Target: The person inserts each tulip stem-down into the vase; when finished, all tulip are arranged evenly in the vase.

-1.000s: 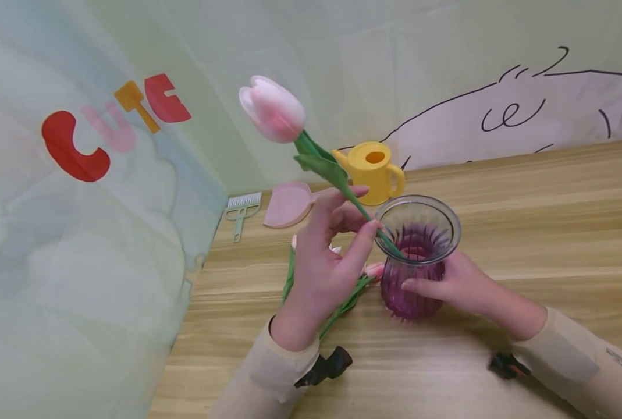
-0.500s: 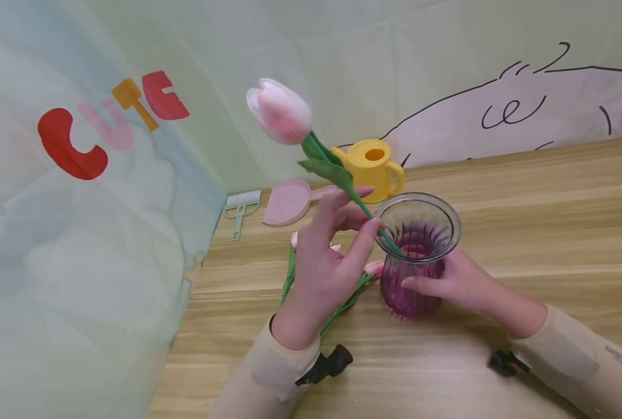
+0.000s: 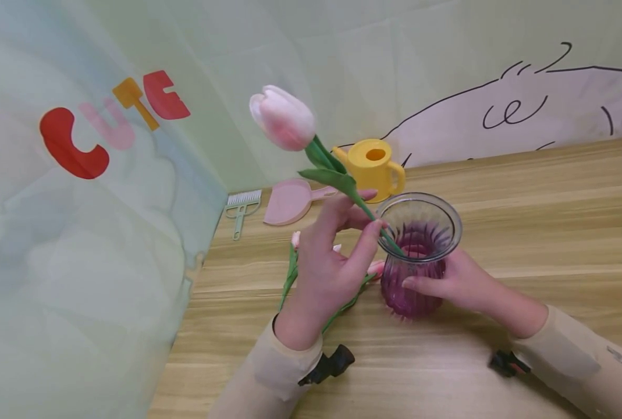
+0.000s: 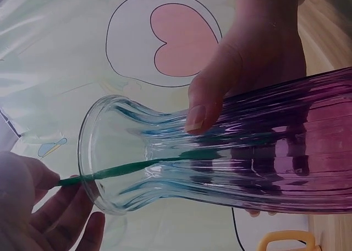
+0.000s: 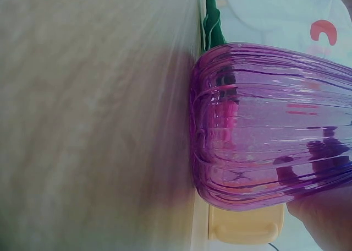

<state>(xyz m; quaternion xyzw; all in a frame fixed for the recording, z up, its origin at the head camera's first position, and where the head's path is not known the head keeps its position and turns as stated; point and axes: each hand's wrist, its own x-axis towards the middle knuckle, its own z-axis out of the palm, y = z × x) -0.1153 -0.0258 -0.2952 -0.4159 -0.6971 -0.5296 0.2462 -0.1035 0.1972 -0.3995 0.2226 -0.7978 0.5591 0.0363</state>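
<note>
My left hand (image 3: 331, 273) pinches the green stem of a pink-and-white tulip (image 3: 284, 119) between thumb and fingers. The flower head leans up to the left, and the stem's lower end slants through the mouth of a ribbed glass vase (image 3: 411, 291), clear at the rim and purple below. In the left wrist view the stem (image 4: 126, 169) shows through the glass, running down past the neck. My right hand (image 3: 465, 285) grips the vase's body from the right, thumb across the front. The vase stands upright on the table.
More tulips (image 3: 290, 270) lie on the wooden table (image 3: 525, 244) behind and beside my left hand, partly hidden. At the back stand a yellow watering can (image 3: 369, 169), a pink dustpan (image 3: 288, 202) and a small green brush (image 3: 241, 209). A wall rises behind.
The tulip and my left hand have shifted slightly right, and the flower head sits a little lower. My right hand and the vase have stayed in place.
</note>
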